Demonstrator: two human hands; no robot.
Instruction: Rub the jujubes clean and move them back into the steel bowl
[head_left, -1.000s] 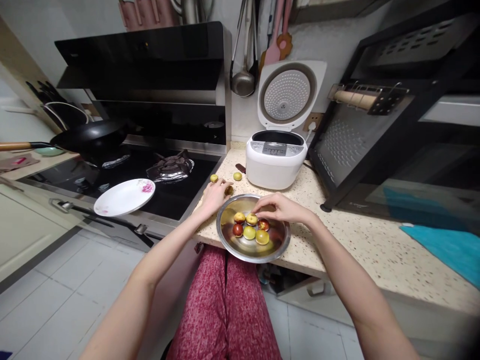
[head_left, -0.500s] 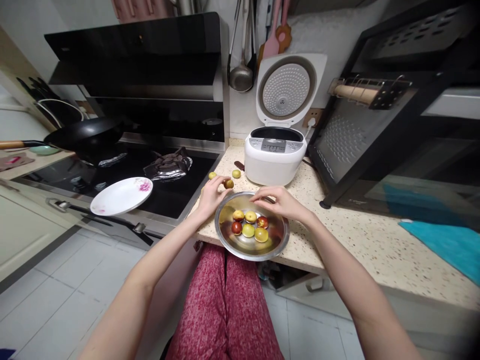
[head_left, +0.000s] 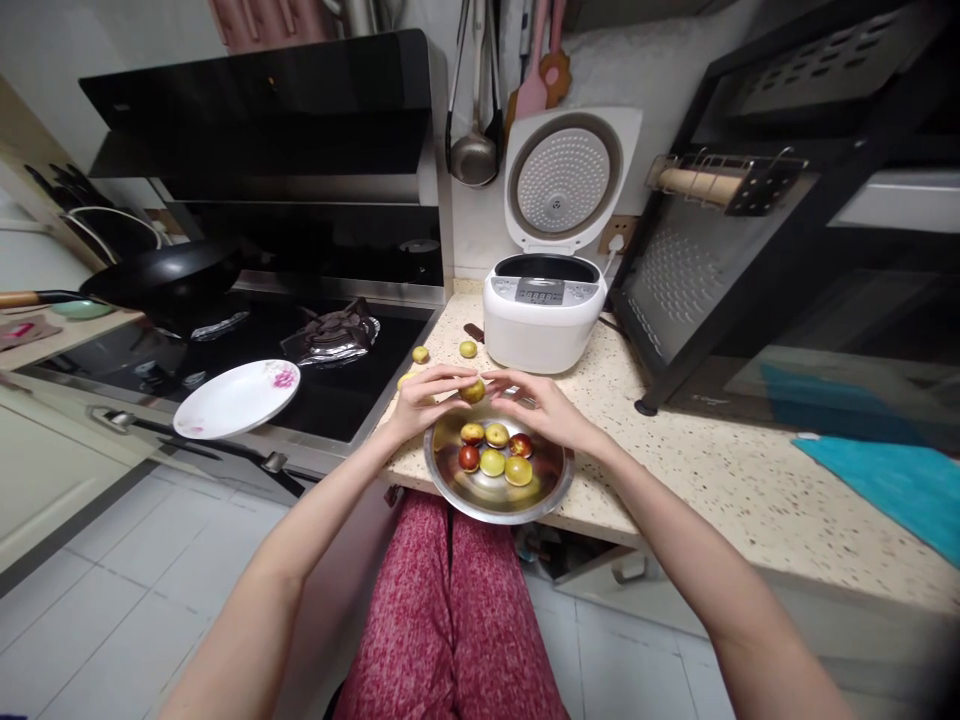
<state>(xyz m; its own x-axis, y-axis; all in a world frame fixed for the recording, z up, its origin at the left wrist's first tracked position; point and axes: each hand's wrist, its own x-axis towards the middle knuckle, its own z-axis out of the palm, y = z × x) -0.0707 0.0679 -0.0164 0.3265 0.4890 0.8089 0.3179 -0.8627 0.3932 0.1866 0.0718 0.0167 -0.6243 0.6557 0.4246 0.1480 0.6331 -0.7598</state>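
1. Fruit (head_left: 472, 390), small and yellow-green, sits pinched in the fingertips of your left hand (head_left: 427, 398), just above the far rim of the metal bowl (head_left: 551, 485); your fingers are curled round it, not spread.
2. Your right hand (head_left: 541, 405) hovers over the far edge of the bowl, fingers half bent and reaching toward that fruit; you cannot tell from this angle whether its tips touch the fruit, and it has hold of nothing else.
3. The bowl rests on the speckled counter (head_left: 697, 470) at its near edge; inside lie five more fruits (head_left: 495, 450) in a loose cluster, two reddish and three yellow-green, touching one another.
4. Two loose fruits (head_left: 421, 354) lie on the counter beyond your hands, apart from each other, near the rice cooker (head_left: 541, 322); its lid stands open and upright; what its dark pot holds cannot be made out.
5. A white plate (head_left: 236, 398) with a pink flower sits on the front of the stove, left of the bowl; a black pan (head_left: 161, 273) stands on the far burner.
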